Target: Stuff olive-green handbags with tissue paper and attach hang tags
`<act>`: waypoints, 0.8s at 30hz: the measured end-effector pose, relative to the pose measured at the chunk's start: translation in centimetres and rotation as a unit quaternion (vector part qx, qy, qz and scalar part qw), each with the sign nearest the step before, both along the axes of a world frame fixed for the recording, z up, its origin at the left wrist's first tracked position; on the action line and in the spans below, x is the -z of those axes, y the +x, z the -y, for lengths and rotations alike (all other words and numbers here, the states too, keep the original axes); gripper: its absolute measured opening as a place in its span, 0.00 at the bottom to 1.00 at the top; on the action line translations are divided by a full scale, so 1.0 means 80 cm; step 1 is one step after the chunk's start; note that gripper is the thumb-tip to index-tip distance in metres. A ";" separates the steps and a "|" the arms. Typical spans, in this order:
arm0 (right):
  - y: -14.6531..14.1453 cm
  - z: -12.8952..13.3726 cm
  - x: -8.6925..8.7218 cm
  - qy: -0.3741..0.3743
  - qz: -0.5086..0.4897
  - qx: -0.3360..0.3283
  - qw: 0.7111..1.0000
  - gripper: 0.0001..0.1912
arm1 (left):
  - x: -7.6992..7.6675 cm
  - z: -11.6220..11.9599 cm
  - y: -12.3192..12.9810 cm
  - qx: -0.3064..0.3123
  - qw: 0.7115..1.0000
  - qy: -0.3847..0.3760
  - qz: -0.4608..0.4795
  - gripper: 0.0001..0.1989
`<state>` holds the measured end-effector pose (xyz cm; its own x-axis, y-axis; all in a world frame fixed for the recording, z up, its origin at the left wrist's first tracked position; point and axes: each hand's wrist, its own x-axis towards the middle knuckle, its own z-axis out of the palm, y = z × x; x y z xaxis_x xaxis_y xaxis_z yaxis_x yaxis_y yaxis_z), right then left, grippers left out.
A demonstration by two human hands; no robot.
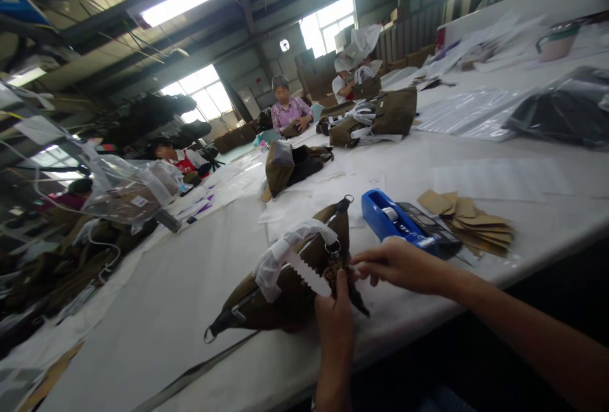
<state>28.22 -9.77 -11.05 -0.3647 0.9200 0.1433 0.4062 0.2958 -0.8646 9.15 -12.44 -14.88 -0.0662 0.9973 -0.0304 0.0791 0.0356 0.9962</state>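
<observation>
Counter (552,221), bag (280,304) by our L hand (335,320), which pinches charm (333,268); R hand (397,266) beside, grip unclear; prob. adjusting, next needs steady L.

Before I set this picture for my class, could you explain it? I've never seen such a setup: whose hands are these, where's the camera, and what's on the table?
There is no machine here, just a person's bare hands. The single picture comes from a camera worn on that person's head, looking forward and down.

On the white table lies an olive-brown bag, its handle in white wrapping. The left hand pinches a dark patterned piece by the bag's ring. The right hand reaches in beside it; whether it grips anything is unclear.

Nearby are a blue tape dispenser and brown card pieces. Farther off are more bags and other people.
</observation>
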 end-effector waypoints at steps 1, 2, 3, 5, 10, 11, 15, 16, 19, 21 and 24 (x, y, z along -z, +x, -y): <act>0.010 -0.016 -0.010 0.016 0.053 0.047 0.997 0.18 | 0.002 0.001 -0.001 0.005 0.999 -0.025 0.035 0.23; 0.018 -0.035 -0.019 0.037 0.111 0.113 0.987 0.19 | 0.003 0.002 -0.002 0.008 0.997 -0.047 0.065 0.25; 0.024 -0.059 -0.026 0.058 0.174 0.176 0.967 0.19 | 0.003 0.003 -0.003 0.011 0.994 -0.065 0.084 0.26; 0.027 -0.112 -0.030 0.064 0.233 0.209 0.948 0.15 | 0.000 0.003 -0.006 0.015 0.992 -0.087 0.092 0.29; -0.012 -0.224 0.002 -0.016 0.307 0.152 0.939 0.11 | -0.008 -0.005 -0.013 0.013 0.990 -0.103 0.096 0.35; -0.020 -0.236 0.012 -0.029 0.313 0.144 0.938 0.13 | -0.007 -0.007 -0.014 0.011 0.990 -0.102 0.101 0.35; -0.035 -0.257 0.038 -0.041 0.327 0.134 0.935 0.13 | 0.002 -0.012 -0.020 0.004 0.990 -0.090 0.106 0.34; -0.034 -0.259 0.040 -0.039 0.333 0.134 0.933 0.13 | 0.005 -0.012 -0.022 0.005 0.991 -0.088 0.104 0.34; -0.020 -0.268 0.033 -0.041 0.360 0.128 0.923 0.14 | 0.007 -0.012 -0.029 0.020 0.990 -0.093 0.101 0.34; -0.007 -0.274 0.017 -0.038 0.373 0.123 0.919 0.14 | 0.004 -0.011 -0.032 0.028 0.989 -0.096 0.109 0.34; 0.010 -0.274 -0.017 -0.016 0.369 0.129 0.920 0.13 | -0.003 -0.011 -0.032 0.034 0.988 -0.104 0.113 0.35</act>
<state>29.01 12.18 -9.71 -0.1202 0.9892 -0.0836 0.9397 0.0862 -0.3310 6.56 -11.57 -14.66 0.0320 0.9697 -0.2423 -0.1355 0.2444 0.9602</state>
